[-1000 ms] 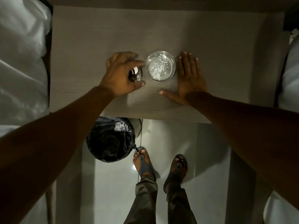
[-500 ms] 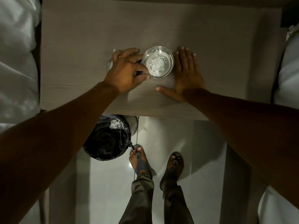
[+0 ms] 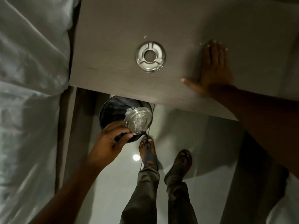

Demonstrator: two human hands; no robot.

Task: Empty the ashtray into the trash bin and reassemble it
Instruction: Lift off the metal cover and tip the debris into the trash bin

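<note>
The left hand (image 3: 106, 147) holds the round, shiny metal ashtray bowl (image 3: 138, 119) by its near rim, the fingers (image 3: 124, 132) pinched closed on that edge, so the bowl sticks out beyond the fingertips, up and to the right of the hand. The bowl is tilted and hangs over the round trash bin lined with a black plastic bag (image 3: 113, 113), which stands on the pale glossy floor (image 3: 186, 126) partly under the front edge of the grey wood-grain bench (image 3: 113, 46). Pale ash or crumpled matter shows inside the bowl and at its far rim.

The ashtray's round metal lid with a centre hole and three grooves (image 3: 151, 56) lies flat on the bench, apart from both hands. The right hand (image 3: 213, 70) rests palm down on the bench to the right of the lid, fingers spread flat and holding nothing. A few white specks lie on the bench near its fingertips.

White bedding (image 3: 32, 78) lies to the left of the bench. Two sandalled feet (image 3: 161, 157) stand on the floor just beside the bin.
</note>
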